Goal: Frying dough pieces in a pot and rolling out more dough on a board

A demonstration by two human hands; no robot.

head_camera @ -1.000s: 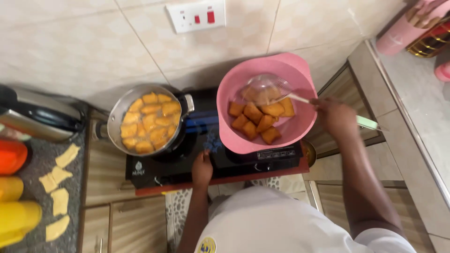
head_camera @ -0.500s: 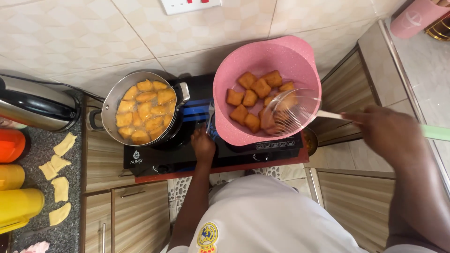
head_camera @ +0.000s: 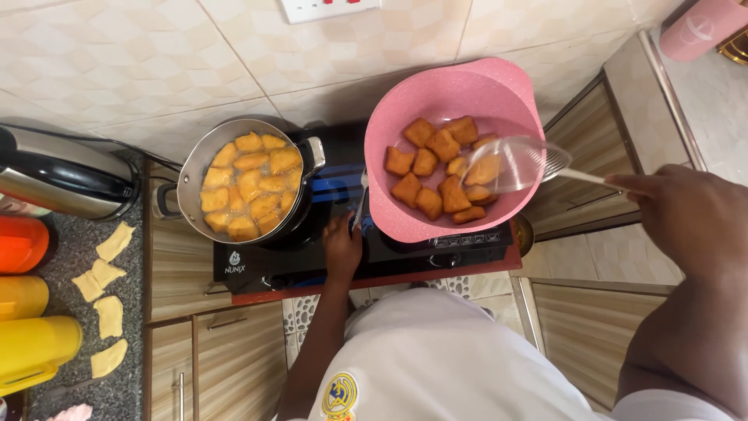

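Two hands are in use. My right hand (head_camera: 686, 214) is closed around the handle of the wire skimmer (head_camera: 514, 164). The skimmer's long axis runs nearly level across the view, rising slightly toward the left: handle end at my fist on the right, mesh basket pointing left. The basket sits over the right half of the pink bowl (head_camera: 413, 97), above the fried golden pieces (head_camera: 428, 168) piled inside; one piece shows through the mesh. I cannot tell whether the mesh touches the pile.

My left hand (head_camera: 343, 245) rests at the front of the black stove (head_camera: 312, 265), between the pan and the bowl. Its fingers are curled by a thin light utensil (head_camera: 361, 199) that stands roughly upright in the gap; whether they grip it I cannot tell.

The steel frying pan (head_camera: 187, 175) sits on the left burner, well apart from the skimmer, filled with paler yellow pieces in oil (head_camera: 249, 183). Its short black handle points toward the bowl.

Surface and room: the stove stands on a low wood-grain cabinet (head_camera: 179, 288) against a cream tiled wall (head_camera: 117, 70). To the left, a dark speckled counter (head_camera: 70, 257) carries raw dough squares (head_camera: 105, 273), an orange container (head_camera: 19, 242), yellow containers (head_camera: 31, 351) and a steel kettle (head_camera: 62, 175).
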